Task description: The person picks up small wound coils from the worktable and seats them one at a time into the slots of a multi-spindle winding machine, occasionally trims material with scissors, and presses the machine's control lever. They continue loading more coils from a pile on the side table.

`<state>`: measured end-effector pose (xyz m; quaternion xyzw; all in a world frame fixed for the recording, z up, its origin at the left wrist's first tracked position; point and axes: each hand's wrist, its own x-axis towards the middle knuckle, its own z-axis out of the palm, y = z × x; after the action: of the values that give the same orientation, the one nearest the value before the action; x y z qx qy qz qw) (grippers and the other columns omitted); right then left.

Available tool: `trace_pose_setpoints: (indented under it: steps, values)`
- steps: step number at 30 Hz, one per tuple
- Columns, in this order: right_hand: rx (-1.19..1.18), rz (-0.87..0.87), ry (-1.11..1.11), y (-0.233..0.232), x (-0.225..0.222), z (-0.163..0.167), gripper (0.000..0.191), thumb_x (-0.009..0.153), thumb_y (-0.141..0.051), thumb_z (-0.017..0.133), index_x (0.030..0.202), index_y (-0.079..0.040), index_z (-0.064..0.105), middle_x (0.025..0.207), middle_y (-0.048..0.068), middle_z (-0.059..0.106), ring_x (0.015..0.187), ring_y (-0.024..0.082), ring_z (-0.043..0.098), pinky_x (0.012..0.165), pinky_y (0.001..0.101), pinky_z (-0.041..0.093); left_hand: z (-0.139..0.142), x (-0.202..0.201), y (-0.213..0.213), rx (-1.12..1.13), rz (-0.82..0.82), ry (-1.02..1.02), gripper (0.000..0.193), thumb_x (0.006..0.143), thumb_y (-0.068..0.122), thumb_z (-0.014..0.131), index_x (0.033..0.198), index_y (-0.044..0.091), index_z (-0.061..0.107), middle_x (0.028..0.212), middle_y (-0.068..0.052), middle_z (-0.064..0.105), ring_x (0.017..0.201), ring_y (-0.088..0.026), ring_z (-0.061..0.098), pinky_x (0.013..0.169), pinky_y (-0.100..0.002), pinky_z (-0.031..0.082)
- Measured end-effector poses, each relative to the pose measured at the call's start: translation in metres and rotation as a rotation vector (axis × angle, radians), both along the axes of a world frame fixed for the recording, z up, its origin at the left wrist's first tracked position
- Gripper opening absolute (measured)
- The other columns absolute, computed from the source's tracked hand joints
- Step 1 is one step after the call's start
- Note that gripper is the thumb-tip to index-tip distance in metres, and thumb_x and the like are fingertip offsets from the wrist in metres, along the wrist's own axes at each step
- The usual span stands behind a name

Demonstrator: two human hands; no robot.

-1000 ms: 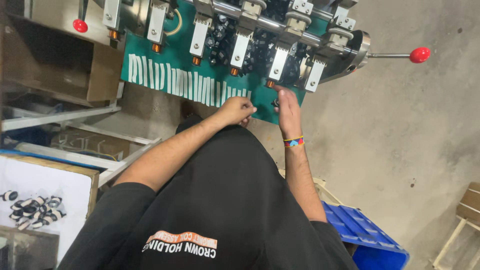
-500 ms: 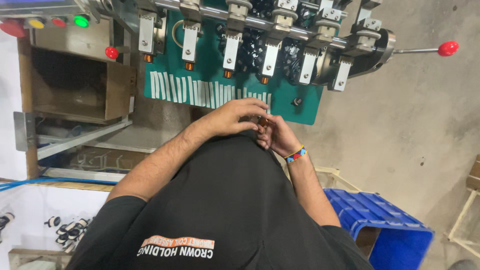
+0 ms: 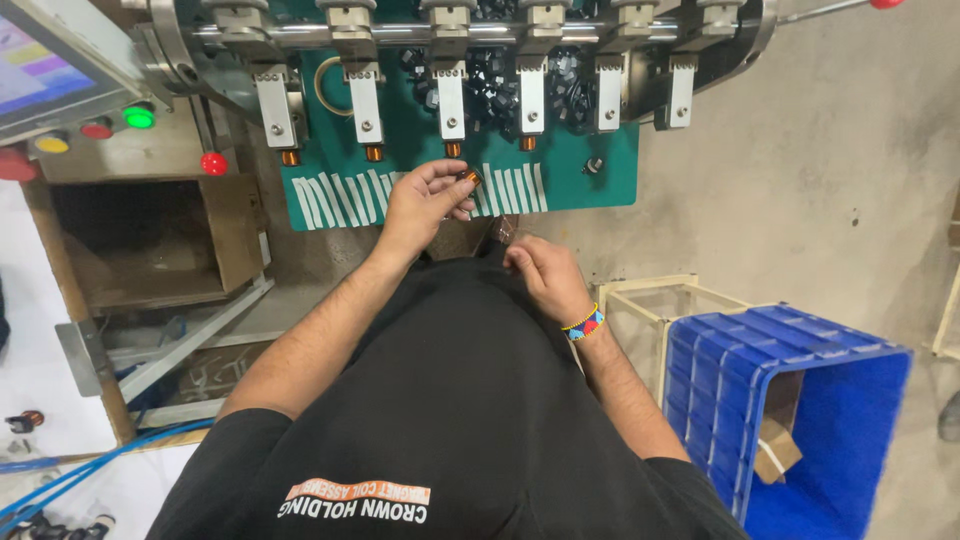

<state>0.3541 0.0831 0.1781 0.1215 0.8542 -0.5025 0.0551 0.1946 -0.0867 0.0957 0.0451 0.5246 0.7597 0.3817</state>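
Looking down over a black shirt (image 3: 470, 400) at two bare hands. Left hand (image 3: 420, 200) up at the near edge of the green board (image 3: 600, 185), its grip pinching a small brown coil (image 3: 470, 178) between thumb and fingertips. Coil sticking out to the right of the fingers, just below the middle metal clamp (image 3: 451, 100) in the row of clamps. Coil too small to tell which way its long side runs. Orange tip under that clamp just above the coil, near but not touching. White strips (image 3: 340, 200) along the board's near edge, on both sides of the hand.

Right hand (image 3: 545, 280) lower down, against the shirt, well apart from the coil. Fingers curled loosely; cannot tell if anything sits in that grip. Bright bead band (image 3: 583, 323) around that wrist.

Left hand much nearer the clamps than the right.

Blue crate (image 3: 790, 410) on the floor at the right. Green button (image 3: 138, 117) and red knob (image 3: 211, 163) on the machine at the left.
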Motion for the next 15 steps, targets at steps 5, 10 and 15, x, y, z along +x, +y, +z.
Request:
trace_pose_setpoints:
  steps: [5, 10, 15]
  values:
    - [0.364, 0.096, 0.219, -0.011, 0.004, 0.036, 0.010, 0.095, -0.007, 0.064, 0.104, -0.004, 0.068, 0.088, 0.013, 0.065, 0.084, 0.034, 0.066, 0.072, 0.0435, 0.050, 0.023, 0.003, -0.015, -0.291, -0.320, 0.867, 0.038, 0.092, 0.016, 0.079, 0.126, 0.004, 0.067, 0.107, -0.012, 0.076, 0.086, -0.020, 0.075, 0.074, -0.031, 0.060]
    - [0.317, -0.076, 0.287, 0.018, -0.019, 0.014, 0.004, 0.103, -0.006, 0.061, 0.104, -0.004, 0.064, 0.092, 0.013, 0.066, 0.088, 0.034, 0.067, 0.075, 0.0415, 0.052, 0.055, 0.022, -0.010, -0.052, -0.612, 0.782, 0.037, 0.091, 0.016, 0.079, 0.125, 0.005, 0.069, 0.101, -0.011, 0.077, 0.089, -0.021, 0.077, 0.077, -0.031, 0.058]
    - [0.098, 0.118, 0.033, 0.025, 0.000, 0.004, 0.010, 0.101, -0.012, 0.060, 0.099, -0.003, 0.065, 0.086, 0.013, 0.066, 0.079, 0.036, 0.065, 0.069, 0.0424, 0.051, 0.069, 0.024, 0.006, -0.218, -0.316, 0.515, 0.037, 0.090, 0.018, 0.077, 0.124, 0.006, 0.069, 0.099, -0.009, 0.078, 0.085, -0.020, 0.076, 0.076, -0.031, 0.060]
